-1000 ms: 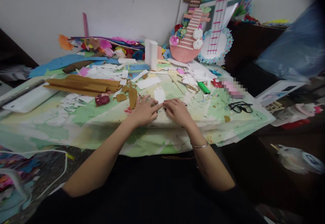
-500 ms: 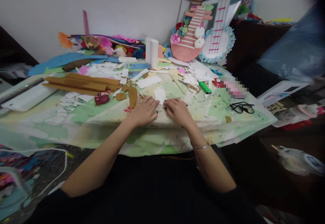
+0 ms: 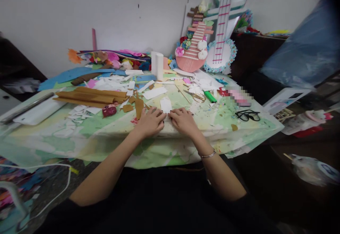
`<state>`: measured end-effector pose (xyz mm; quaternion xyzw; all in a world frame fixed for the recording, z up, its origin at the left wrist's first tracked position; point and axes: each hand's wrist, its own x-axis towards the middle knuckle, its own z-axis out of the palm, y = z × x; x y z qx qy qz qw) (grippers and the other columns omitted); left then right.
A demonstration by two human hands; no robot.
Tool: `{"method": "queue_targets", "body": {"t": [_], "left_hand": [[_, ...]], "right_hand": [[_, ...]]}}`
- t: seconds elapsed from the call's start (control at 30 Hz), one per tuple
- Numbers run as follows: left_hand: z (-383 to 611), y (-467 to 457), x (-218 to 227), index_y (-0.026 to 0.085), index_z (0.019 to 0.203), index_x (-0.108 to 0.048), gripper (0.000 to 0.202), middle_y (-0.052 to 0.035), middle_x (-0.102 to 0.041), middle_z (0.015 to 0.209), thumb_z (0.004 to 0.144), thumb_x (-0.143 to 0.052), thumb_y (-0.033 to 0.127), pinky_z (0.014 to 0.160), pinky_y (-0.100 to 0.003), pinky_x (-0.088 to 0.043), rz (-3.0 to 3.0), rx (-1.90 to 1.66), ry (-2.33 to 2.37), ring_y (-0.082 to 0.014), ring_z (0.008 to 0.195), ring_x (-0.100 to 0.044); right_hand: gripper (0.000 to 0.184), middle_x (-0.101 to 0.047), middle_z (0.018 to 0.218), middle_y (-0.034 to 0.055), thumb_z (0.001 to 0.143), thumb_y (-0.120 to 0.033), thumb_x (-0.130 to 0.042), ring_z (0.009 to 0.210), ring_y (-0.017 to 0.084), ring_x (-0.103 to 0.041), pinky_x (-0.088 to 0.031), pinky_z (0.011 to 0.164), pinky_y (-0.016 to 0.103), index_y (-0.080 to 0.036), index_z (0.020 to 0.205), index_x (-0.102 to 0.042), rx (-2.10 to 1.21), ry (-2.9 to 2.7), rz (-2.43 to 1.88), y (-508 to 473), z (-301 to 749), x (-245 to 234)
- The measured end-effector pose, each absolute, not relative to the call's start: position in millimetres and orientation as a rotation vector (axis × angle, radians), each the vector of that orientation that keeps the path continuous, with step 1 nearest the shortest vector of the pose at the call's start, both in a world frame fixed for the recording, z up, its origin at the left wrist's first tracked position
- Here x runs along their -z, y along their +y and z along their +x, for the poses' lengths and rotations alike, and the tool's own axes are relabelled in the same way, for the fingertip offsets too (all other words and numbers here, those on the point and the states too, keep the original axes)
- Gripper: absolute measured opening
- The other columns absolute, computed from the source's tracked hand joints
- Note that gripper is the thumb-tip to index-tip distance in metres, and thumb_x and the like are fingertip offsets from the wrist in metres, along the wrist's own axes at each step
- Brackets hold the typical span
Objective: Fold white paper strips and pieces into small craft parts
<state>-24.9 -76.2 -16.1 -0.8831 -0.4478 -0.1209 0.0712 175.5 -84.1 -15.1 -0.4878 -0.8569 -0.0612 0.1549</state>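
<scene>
Both of my hands rest side by side at the near middle of the paint-stained table cover. My left hand and my right hand have their fingers bent down, the tips pressed onto the near end of a small white paper piece that lies flat between them. A thin bracelet circles my right wrist. Brown paper scraps lie just left of my left hand.
Scissors and a green marker lie behind my right hand. Black glasses sit at the right. Long brown strips, white scraps, a white roll, coloured paper and paper guitar models crowd the back.
My hands have drawn closer together on the white paper piece. The camera has tipped slightly, so the table sits a little lower in view.
</scene>
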Motion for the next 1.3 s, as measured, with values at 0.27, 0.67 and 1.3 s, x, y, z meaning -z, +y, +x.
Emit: {"method": "queue_targets", "body": {"t": [0.27,0.67,1.3], "left_hand": [[-25.1,-78.0,14.9,0.027,0.120,-0.062,0.036,-0.0117,-0.061,0.123,0.088,-0.045,0.032,0.100,-0.067,-0.028,-2.660,0.440,-1.402,-0.0370,0.124,-0.043],[-40.2,-64.2,26.7,0.020,0.113,-0.069,0.035,-0.0066,-0.068,0.120,0.084,-0.049,0.026,0.102,-0.038,-0.044,-2.683,0.741,-1.445,-0.0222,0.115,-0.059],[-36.9,-73.8,22.4,0.018,0.123,-0.064,0.038,-0.0077,-0.059,0.137,0.095,-0.040,0.030,0.112,-0.040,-0.033,-2.775,0.436,-1.148,-0.0226,0.132,-0.048]], "right_hand": [[0.027,-0.065,0.123,0.0064,0.096,-0.028,-0.044,0.109,0.029,-0.048,-0.038,0.084,0.043,-0.028,0.114,-0.065,0.124,-2.424,-1.414,-86.1,176.8,13.9],[0.022,-0.063,0.120,0.0096,0.095,-0.023,-0.050,0.114,0.027,-0.046,-0.033,0.086,0.040,-0.019,0.102,-0.070,0.271,-2.509,-1.364,-56.6,151.8,2.2],[0.026,-0.069,0.099,0.0151,0.094,-0.014,-0.038,0.095,0.027,-0.064,-0.043,0.080,0.037,-0.014,0.113,-0.056,0.328,-2.649,-1.524,-51.6,126.9,-16.6]]}}
